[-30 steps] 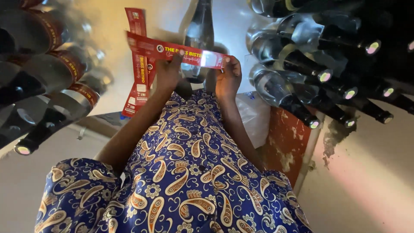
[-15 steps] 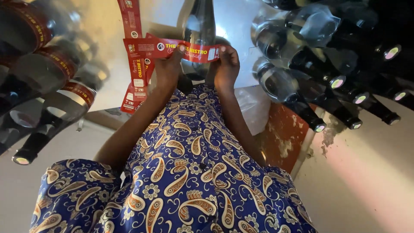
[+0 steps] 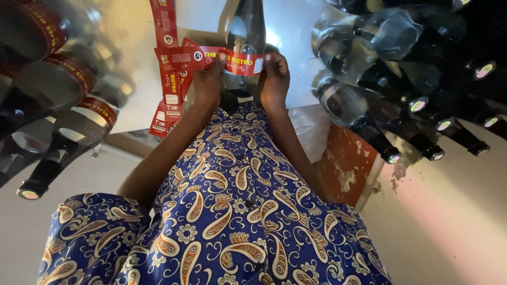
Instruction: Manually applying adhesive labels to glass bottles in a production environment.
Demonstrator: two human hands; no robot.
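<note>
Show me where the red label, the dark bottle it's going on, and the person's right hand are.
red label (image 3: 211, 57), head view, on the flat red band left of the bottle.
dark bottle (image 3: 247, 26), head view, on the glass body above the label.
right hand (image 3: 274, 79), head view, on the back of the hand.

Single head cam, steep downward look, close over table (image 3: 296, 31).

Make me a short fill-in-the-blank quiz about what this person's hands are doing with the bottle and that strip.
1. Both hands press a ____ label across the dark bottle.
2. The left hand and right hand hold the label at opposite ____.
3. More labels hang to the ____ of the left hand.
4. The person wears a blue garment with a ____ pattern.

Missing words: red; ends; left; paisley
</note>
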